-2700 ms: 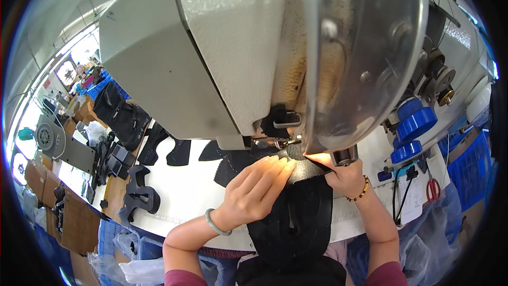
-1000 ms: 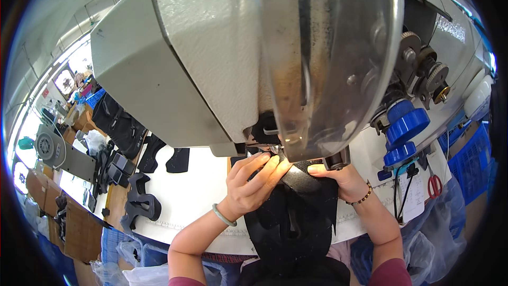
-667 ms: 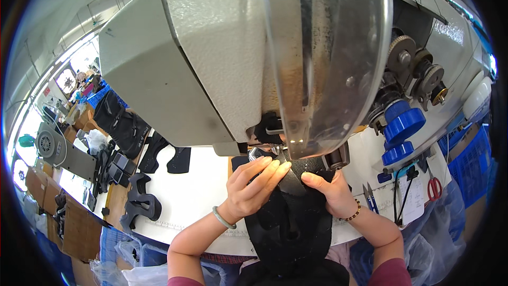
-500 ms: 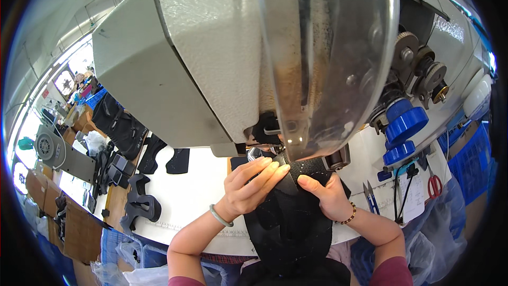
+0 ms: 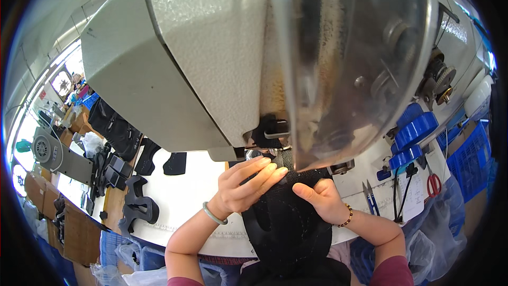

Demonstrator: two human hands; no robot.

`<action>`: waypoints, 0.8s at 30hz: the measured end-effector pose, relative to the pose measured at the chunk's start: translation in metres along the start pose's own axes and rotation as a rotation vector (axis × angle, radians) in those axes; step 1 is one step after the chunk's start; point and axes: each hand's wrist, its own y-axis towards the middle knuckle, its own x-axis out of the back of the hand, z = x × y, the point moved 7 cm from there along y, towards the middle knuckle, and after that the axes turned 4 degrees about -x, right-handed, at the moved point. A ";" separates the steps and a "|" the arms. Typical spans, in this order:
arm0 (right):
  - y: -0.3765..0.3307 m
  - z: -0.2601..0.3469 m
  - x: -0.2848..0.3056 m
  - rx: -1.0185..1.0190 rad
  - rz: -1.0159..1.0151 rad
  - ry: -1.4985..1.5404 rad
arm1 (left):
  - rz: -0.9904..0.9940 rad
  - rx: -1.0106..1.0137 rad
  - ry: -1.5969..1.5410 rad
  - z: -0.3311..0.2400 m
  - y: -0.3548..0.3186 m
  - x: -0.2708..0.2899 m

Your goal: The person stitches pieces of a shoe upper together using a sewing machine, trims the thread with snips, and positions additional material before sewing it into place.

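Note:
A black piece of mesh and smooth fabric [image 5: 288, 222], looking like a shoe upper, runs from my lap up under the head of a large grey sewing machine [image 5: 206, 47]. My left hand [image 5: 246, 182] holds its left side, fingers pressed together and fingertips close to the presser foot area [image 5: 264, 152]. On the right edge my right hand [image 5: 325, 201] grips the piece, thumb lying on top and the other fingers curled, partly hidden. A clear, stained plastic guard [image 5: 354, 74] covers the machine's front and hides part of the stitching area.
Black cut pieces [image 5: 140, 206] lie on the white table [image 5: 196, 180] at left. Blue-handled snips [image 5: 370, 198], red-handled scissors [image 5: 433, 180] and a paper sheet [image 5: 414, 198] lie at right. Blue dials [image 5: 415, 132] stick out from the machine. A blue crate [image 5: 471, 153] stands far right.
The machine looks larger and shifted in the picture as the view moved closer. A dark strip raised between my hands is no longer seen standing up; my right thumb has drawn slightly back.

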 end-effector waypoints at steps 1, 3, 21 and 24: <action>-0.001 0.003 -0.003 -0.001 0.026 -0.007 | -0.002 0.001 0.002 0.000 0.000 0.000; -0.001 0.010 -0.009 0.028 0.024 0.000 | -0.015 0.031 0.013 0.002 0.001 0.000; -0.005 0.026 0.020 0.193 -0.231 -0.063 | 0.087 0.190 -0.005 0.015 -0.017 -0.004; 0.002 0.028 0.069 0.283 -0.618 -0.378 | 0.063 0.198 -0.009 0.016 -0.013 -0.004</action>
